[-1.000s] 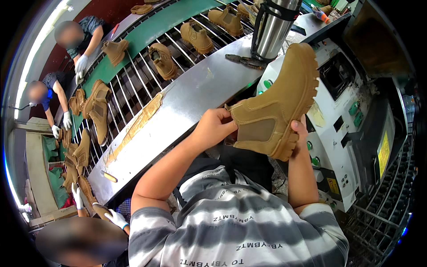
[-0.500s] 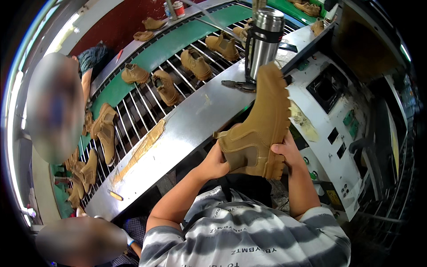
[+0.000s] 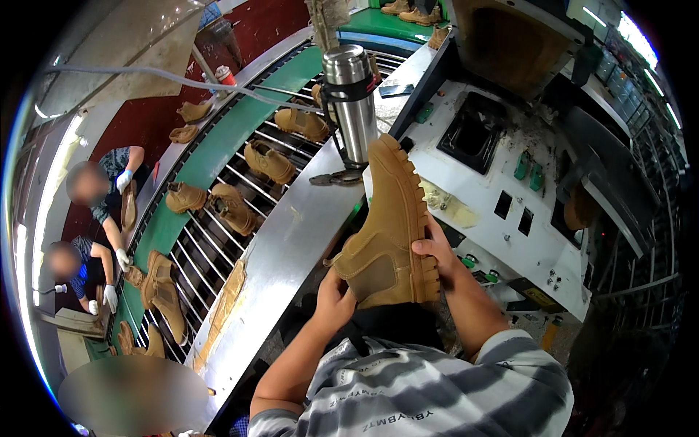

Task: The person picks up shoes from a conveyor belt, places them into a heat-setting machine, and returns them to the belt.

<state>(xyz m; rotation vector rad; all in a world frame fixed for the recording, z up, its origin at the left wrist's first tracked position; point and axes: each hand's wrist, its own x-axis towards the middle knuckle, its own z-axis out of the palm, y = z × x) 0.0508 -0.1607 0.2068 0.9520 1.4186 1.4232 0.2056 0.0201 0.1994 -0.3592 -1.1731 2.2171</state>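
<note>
A tan ankle boot (image 3: pixel 389 233) with a lugged sole and a brownish elastic side panel is held in front of my body, toe pointing up and away. My left hand (image 3: pixel 335 299) grips its upper by the pull tab at the opening, fingers partly hidden behind it. On the sole side, my right hand (image 3: pixel 439 251) clasps the heel end, thumb laid over the edge of the sole. Beyond the toe stands a steel thermos (image 3: pixel 352 109) with a black handle, and dark pliers (image 3: pixel 336 178) lie beside its base on the metal ledge.
Left of me, a roller conveyor (image 3: pixel 211 247) carries several tan boots along a green strip (image 3: pixel 222 156). At right is a white machine (image 3: pixel 466 182) with a square dark opening and a raised cover. Two gloved co-workers (image 3: pixel 120 178) handle footwear across the conveyor. A phone (image 3: pixel 395 91) lies past the thermos.
My view has turned to the right, so the conveyor and thermos sit further left. Both hands keep hold of the boot. Two co-workers' gloved hands now show clearly.
</note>
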